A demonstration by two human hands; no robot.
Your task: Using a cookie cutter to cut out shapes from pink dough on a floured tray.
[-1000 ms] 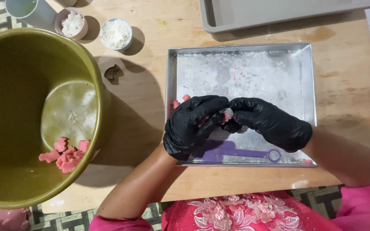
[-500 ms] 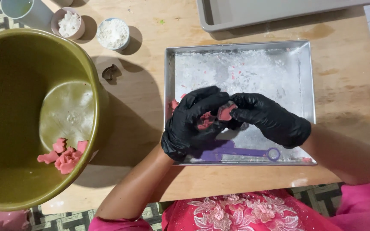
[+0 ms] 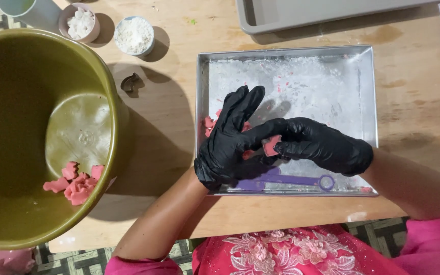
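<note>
Both my hands wear black gloves and meet over the near left part of a flour-dusted metal tray. My right hand pinches a small pink dough piece between thumb and fingers. My left hand has its fingers spread upward, its thumb touching the same piece. A few more pink dough pieces lie in the tray behind my left hand. A purple tool with a ring end lies along the tray's near edge.
A large olive-green bowl at the left holds several pink dough shapes. A small metal cutter lies on the wooden table. Two small cups of white powder stand at the back. A grey tray sits at the far edge.
My left hand has opened, its fingers lifting and spreading. The pink piece stays pinched in my right hand, now lower and nearer the tray's front.
</note>
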